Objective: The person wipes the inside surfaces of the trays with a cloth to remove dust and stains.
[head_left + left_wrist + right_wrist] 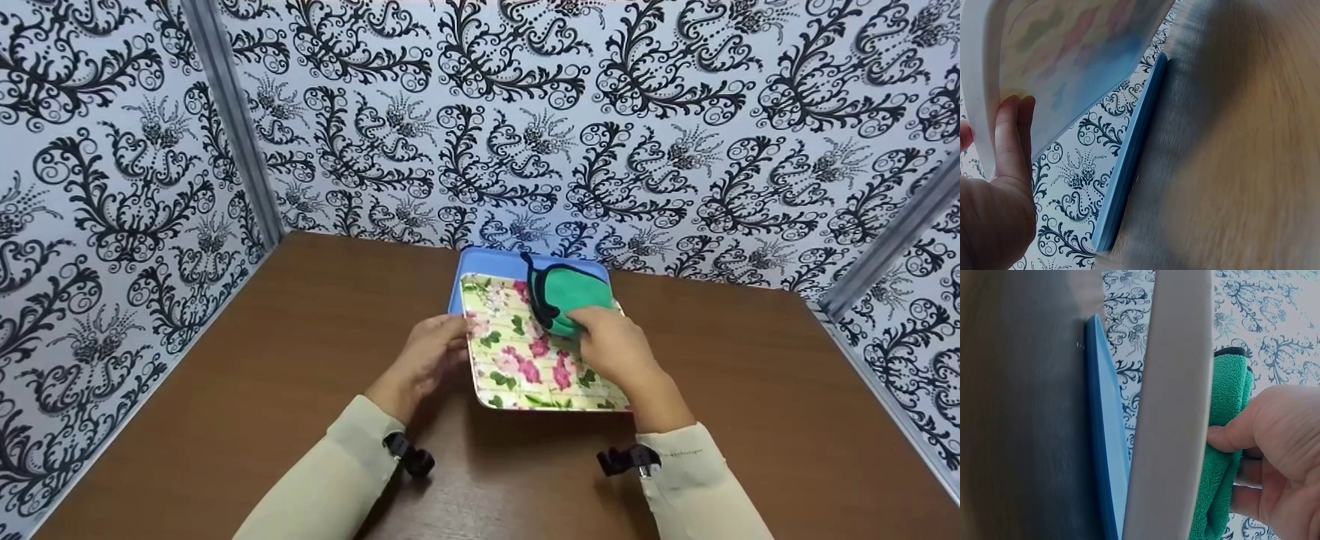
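Nearest are two cream sleeves (330, 472), each with a black strap and small camera (630, 459) at the wrist, reaching in over a brown worktop (315, 315). The worktop shows wood grain, a soft sheen at the front, and a darker shadow below the things being handled. Just beyond the sleeves, the left hand (431, 352) pinches the side rim of a flowered tray (529, 386), its fingertips on the pale underside, where the pattern shows through faintly. The tray is held up off the worktop and tilted, its face printed with pink blossoms and green leaves on a pale yellow ground. On the other side, the right hand (619, 349) pinches a folded green cloth (574, 292) with black edging, thumb on one side and fingers on the other; the cloth is held at the upper right of the tray's face. Farther back, partly hidden by the flowered tray, a blue tray (487, 261) lies on the worktop near its far edge, close to the wall. Behind everything stands a white wall (510, 150) covered in black curling scrolls and flowers, tinted bluish just above the blue tray. Patterned side walls (90, 225) enclose the worktop to left and right, and a grey strip (236, 112) covers each corner where they meet the back.
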`<state>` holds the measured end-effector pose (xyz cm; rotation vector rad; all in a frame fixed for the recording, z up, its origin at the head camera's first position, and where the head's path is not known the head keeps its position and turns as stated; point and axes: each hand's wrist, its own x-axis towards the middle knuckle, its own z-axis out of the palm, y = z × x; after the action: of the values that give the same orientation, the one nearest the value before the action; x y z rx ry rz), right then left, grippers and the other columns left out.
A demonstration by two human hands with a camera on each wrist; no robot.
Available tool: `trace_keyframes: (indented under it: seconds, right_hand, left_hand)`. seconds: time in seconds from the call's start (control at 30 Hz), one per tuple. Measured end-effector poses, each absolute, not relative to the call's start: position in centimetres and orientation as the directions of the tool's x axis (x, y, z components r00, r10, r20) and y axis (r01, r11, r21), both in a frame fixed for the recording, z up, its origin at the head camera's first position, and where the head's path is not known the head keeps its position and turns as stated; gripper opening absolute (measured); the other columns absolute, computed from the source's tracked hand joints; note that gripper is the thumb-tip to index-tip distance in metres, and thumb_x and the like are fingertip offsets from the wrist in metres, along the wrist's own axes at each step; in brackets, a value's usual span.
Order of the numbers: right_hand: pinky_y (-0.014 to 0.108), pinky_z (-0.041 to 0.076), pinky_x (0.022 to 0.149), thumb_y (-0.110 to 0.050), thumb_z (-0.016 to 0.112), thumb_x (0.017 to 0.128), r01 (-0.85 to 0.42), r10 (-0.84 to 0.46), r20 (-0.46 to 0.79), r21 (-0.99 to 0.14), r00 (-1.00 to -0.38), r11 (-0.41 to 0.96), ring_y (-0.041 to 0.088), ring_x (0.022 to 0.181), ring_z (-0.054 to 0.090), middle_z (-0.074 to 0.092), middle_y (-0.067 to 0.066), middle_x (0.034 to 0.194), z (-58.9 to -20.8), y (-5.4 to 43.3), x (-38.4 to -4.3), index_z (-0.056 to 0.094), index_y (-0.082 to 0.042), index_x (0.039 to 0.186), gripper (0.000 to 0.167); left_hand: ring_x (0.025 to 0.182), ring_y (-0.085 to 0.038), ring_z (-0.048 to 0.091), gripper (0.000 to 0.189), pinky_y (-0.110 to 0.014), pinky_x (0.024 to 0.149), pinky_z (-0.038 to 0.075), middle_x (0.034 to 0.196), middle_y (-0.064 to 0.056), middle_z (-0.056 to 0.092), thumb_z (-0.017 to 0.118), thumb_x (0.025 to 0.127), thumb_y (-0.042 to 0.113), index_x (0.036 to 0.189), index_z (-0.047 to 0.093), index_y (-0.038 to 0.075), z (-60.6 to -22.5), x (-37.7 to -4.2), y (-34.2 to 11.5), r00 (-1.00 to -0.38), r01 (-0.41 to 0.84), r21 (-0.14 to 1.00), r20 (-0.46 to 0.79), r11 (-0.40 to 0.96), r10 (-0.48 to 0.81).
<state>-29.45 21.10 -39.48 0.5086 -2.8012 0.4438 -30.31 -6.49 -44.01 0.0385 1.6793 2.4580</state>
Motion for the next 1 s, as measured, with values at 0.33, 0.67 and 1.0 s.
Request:
trace_keyframes:
  seconds: [0.33,0.67,1.0]
  right_hand:
    - [0.054,0.055,0.102,0.006,0.052,0.093,-0.46,-0.374,0.314,-0.268,-0.872,0.847,0.034,0.117,0.069,0.075,0.01,0.121,-38.5,19.3,-28.4,0.076,-0.012,0.115,0.037]
    - [0.051,0.057,0.098,0.01,0.052,0.09,-0.531,-0.444,0.315,-0.288,-0.839,0.797,0.033,0.113,0.071,0.075,0.009,0.117,-38.1,17.9,-27.4,0.076,-0.01,0.12,0.043]
    - [0.049,0.059,0.095,0.009,0.056,0.09,-0.617,-0.533,0.326,-0.262,-0.78,0.742,0.03,0.109,0.072,0.076,0.007,0.114,-37.6,17.1,-26.5,0.077,-0.01,0.12,0.041]
  left_hand:
    - [0.081,-0.014,0.071,0.016,-0.03,0.076,0.06,0.086,-0.004,0.074,0.062,0.096,0.012,0.101,0.071,0.0,-43.9,-30.2,-6.7,-0.984,-0.133,0.925,-0.081,-0.356,0.157]
    - [0.08,-0.015,0.071,0.015,-0.027,0.072,0.059,0.087,-0.004,0.075,0.062,0.095,0.011,0.102,0.072,0.001,-43.9,-30.1,-6.8,-0.984,-0.133,0.928,-0.082,-0.349,0.158]
    - [0.08,-0.014,0.07,0.014,-0.029,0.073,0.06,0.084,-0.003,0.073,0.063,0.096,0.012,0.1,0.072,0.002,-43.8,-30.1,-6.7,-0.984,-0.126,0.917,-0.069,-0.378,0.162]
